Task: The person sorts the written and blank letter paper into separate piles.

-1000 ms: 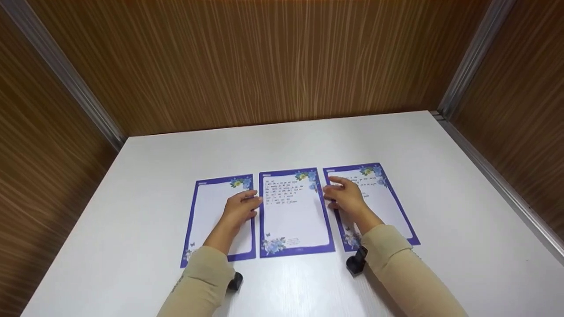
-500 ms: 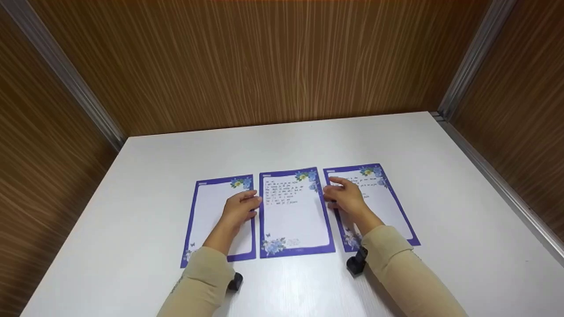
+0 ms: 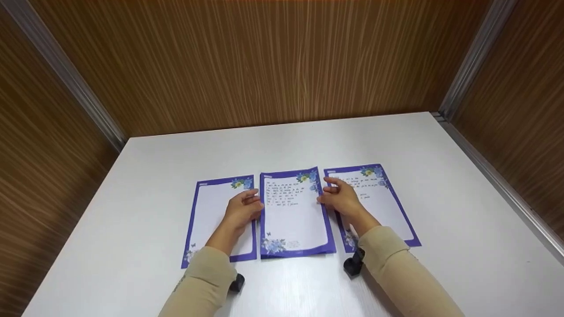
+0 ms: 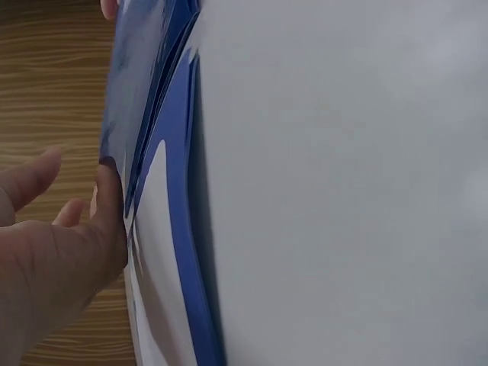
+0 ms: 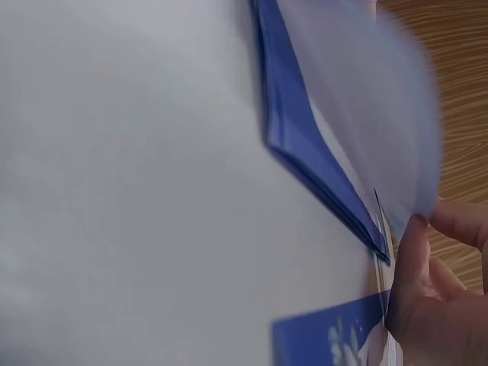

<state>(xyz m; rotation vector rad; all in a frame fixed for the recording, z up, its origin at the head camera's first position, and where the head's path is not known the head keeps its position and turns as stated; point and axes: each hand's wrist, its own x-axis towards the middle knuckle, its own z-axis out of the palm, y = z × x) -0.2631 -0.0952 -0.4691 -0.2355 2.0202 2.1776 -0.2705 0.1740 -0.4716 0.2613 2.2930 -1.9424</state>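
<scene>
A letter sheet (image 3: pixel 293 224) with a purple border, blue flowers and handwritten lines lies in the middle of three. Its lower edge bows up from the layer beneath. My right hand (image 3: pixel 346 200) pinches its right edge between thumb and index finger; the right wrist view shows the sheet (image 5: pixel 381 114) curling up from the blue-edged layers under it. At the left edge is my left hand (image 3: pixel 240 211). Its thumb meets the sheet's edge in the left wrist view, while the other fingers (image 4: pixel 30 183) stand apart from the paper, with the thumb tip partly hidden.
A left sheet (image 3: pixel 209 207) with no writing showing and a right sheet (image 3: pixel 392 215) with handwriting lie flat beside the middle one, partly under my hands. The white table (image 3: pixel 154 167) is bounded by brown wood-grain panels (image 3: pixel 282 66). Black wrist devices (image 3: pixel 352 266) hang below both sleeves.
The middle sheet's lower edge and right side have lifted slightly. My right hand has shifted left onto its edge; my left hand has edged slightly right. The outer sheets have stayed put.
</scene>
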